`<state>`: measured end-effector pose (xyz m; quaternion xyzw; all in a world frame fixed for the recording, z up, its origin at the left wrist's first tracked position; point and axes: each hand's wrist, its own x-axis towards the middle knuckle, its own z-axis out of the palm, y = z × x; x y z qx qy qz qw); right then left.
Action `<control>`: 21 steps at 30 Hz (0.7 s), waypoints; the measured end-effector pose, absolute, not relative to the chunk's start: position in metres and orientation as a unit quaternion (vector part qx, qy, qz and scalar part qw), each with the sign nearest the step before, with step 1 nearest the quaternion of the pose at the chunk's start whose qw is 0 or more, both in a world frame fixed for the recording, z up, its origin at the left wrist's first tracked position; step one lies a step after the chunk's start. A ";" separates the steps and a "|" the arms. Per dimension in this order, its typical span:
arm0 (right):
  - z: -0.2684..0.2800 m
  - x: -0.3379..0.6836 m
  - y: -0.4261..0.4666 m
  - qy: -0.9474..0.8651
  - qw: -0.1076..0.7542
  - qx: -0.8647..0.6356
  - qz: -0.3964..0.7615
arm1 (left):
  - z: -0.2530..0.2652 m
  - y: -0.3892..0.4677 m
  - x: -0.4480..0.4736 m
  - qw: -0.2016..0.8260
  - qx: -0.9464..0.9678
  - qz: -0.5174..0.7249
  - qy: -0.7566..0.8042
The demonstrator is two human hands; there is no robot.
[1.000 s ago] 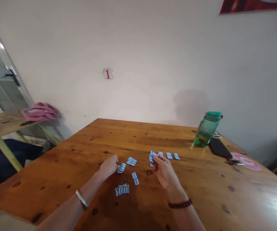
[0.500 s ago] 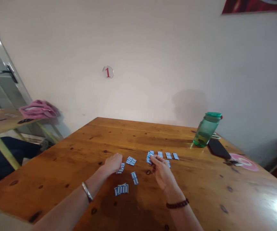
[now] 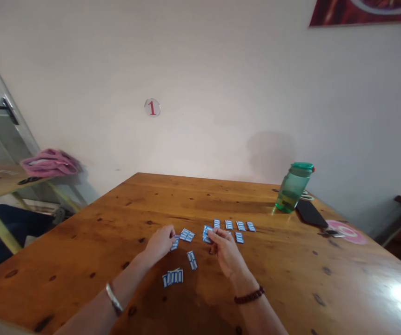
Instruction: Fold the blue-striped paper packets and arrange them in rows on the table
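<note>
My right hand [image 3: 226, 253] pinches a few small blue-and-white cards [image 3: 207, 233] between thumb and fingers, held a little above the table. My left hand [image 3: 159, 243] is closed, its fingertips at blue-and-white cards [image 3: 175, 244] that show beneath them. Whether these are lifted off the wood I cannot tell. Just right of them lies an overlapping group of cards [image 3: 187, 235]. Between the hands and nearer to me is a pair of cards [image 3: 192, 260], and closer still a fanned group [image 3: 173, 277]. Beyond my right hand, more cards [image 3: 240, 226] form a row, with another card [image 3: 239, 237] in front.
On the wooden table [image 3: 172, 195], a green water bottle [image 3: 293, 188] stands at the back right. Beside it are a black phone-like slab [image 3: 310, 213], some keys [image 3: 331, 231] and a pink round mat [image 3: 350, 233]. A pink cloth [image 3: 50, 163] sits on another table at left.
My right hand has moved left with its cards, uncovering cards in the row behind it. My left hand's fingers have shifted slightly at the cards there. The view has turned a little.
</note>
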<state>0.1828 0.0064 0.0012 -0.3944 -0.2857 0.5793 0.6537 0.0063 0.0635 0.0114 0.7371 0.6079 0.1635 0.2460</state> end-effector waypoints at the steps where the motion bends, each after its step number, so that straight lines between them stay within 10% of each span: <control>1: 0.001 0.181 0.006 -0.291 0.654 -0.394 0.577 | 0.010 0.062 0.010 0.275 0.729 0.191 0.597; 14: 0.003 0.183 0.006 -0.214 0.680 -0.333 0.617 | -0.008 0.055 0.065 0.540 0.556 0.462 0.430; 21: -0.001 0.181 0.009 -0.203 0.699 -0.349 0.591 | -0.008 0.042 0.061 0.729 0.422 0.407 0.354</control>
